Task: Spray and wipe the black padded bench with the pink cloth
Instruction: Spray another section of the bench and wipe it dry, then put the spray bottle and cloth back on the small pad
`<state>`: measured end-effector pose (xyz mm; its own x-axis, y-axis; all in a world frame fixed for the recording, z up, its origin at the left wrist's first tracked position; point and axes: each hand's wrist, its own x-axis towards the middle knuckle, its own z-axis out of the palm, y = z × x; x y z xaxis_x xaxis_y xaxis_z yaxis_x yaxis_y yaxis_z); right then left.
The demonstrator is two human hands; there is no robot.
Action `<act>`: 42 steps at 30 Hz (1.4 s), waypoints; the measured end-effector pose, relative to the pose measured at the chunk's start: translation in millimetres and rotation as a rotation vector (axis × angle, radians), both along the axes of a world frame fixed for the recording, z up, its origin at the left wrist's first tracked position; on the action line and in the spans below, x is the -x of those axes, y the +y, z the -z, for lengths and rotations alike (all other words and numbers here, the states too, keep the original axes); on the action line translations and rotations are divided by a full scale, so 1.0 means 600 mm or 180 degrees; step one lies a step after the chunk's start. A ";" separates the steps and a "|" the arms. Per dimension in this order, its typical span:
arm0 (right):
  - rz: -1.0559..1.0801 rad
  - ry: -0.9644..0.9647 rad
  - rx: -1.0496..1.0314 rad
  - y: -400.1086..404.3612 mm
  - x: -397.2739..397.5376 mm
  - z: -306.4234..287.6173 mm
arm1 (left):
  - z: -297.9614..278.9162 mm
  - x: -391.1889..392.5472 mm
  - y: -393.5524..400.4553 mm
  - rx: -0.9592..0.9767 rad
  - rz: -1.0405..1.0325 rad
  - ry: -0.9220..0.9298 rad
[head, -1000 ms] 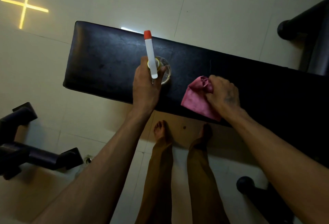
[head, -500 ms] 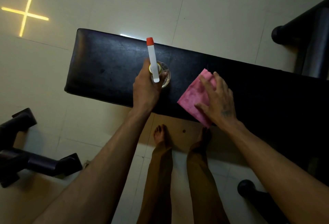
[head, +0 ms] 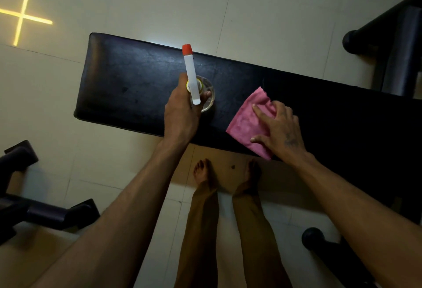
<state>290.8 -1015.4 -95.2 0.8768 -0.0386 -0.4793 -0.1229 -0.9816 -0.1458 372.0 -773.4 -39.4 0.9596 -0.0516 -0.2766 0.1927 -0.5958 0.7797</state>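
The black padded bench runs from the left across the middle of the view and off to the right. My left hand grips a clear spray bottle with a white head and orange nozzle, held above the bench middle, nozzle pointing away from me. My right hand lies flat with fingers spread on the pink cloth, pressing it onto the bench near its front edge. Part of the cloth is hidden under the palm.
Pale floor tiles surround the bench. My bare feet stand just in front of it. Dark gym equipment frames sit at the left, upper right and lower right. A yellow light cross glows on the floor.
My right hand went from bunching the cloth to spreading it flat under open fingers, and slid it away from me over the bench. The left hand with the bottle stayed about where it was.
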 end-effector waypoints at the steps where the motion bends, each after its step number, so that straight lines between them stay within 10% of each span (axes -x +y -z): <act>1: 0.0068 -0.0020 -0.0089 0.004 0.001 0.000 | 0.000 0.001 -0.001 0.0009 -0.0005 -0.0009; 25: 0.0940 0.0084 -0.1868 0.005 0.008 -0.183 | -0.176 0.182 0.020 -0.0004 -0.0293 -0.0261; 42: -0.1061 -0.0074 -0.2984 0.414 0.048 -0.569 | -0.550 0.467 0.220 0.0267 -0.3765 -0.0409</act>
<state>261.7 -767.0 246.0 0.7836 0.5969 -0.1725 0.1509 -0.4521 -0.8791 92.1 -641.2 290.6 0.4444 0.8702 -0.2130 0.5058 -0.0474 0.8614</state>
